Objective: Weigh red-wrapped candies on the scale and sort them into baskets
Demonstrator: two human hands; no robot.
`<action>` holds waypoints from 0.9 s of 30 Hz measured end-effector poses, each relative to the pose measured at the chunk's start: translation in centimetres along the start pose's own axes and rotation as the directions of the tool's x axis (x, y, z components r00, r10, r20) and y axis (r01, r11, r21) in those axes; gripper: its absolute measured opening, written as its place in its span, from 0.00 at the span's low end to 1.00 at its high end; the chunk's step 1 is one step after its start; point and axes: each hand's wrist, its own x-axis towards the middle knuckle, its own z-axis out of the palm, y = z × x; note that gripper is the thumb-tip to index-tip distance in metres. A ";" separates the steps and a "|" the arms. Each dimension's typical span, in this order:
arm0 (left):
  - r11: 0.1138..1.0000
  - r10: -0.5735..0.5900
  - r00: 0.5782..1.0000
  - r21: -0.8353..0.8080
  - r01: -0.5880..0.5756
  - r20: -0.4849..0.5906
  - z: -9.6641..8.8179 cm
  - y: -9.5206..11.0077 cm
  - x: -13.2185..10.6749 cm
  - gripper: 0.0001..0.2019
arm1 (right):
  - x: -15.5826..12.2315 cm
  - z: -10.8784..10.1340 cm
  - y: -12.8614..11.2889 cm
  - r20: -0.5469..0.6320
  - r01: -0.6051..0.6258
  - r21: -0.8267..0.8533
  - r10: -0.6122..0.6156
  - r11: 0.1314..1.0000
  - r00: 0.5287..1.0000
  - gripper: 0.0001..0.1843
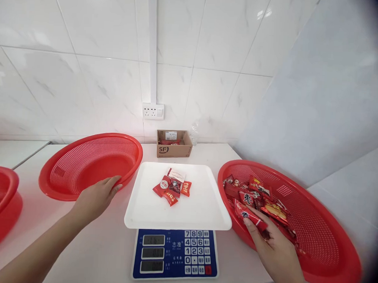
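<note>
My left hand [94,200] is at the near right rim of a red plastic basket [91,139], with its fingers over the edge and its thumb lower down. My right hand [272,241] holds a red snack packet [250,214] at the near side of another red basket [322,255]. Several red packets [258,198] lie in that basket, beneath and beyond the hand. Between my hands stands a digital scale [176,255] with a white tray [205,209]. A small pile of wrapped snacks [173,186] rests mid-tray, with a white-and-red packet at its back.
Behind the scale sits a small cardboard box [174,151] with red packets inside. Clear plastic [194,133] stands beside it. A third red basket [5,179] is cut off at the left edge. A tiled wall [110,84] with a socket [153,111] backs the white table [86,254].
</note>
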 end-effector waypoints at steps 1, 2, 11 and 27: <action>1.000 0.006 0.999 -0.028 -0.007 -0.040 0.1 0.3 -0.2 0.25 | 0.1 -0.1 0.1 -0.009 0.002 0.010 -0.002 1.000 1.000 0.26; 0.998 0.017 0.996 -0.059 -0.022 -0.083 0.2 0.7 -0.4 0.25 | 0.3 -0.1 0.1 -0.022 0.005 0.015 -0.004 1.000 1.000 0.26; 0.821 0.508 0.857 -0.251 -0.513 -0.087 0.7 8.2 -0.4 0.18 | 1.6 0.2 -0.6 0.078 0.057 -0.056 -0.053 0.997 0.996 0.25; 0.692 0.716 0.694 -0.209 -0.691 0.078 1.5 10.9 0.6 0.12 | 2.0 1.4 -0.4 0.216 0.085 -0.053 -0.072 0.995 0.974 0.26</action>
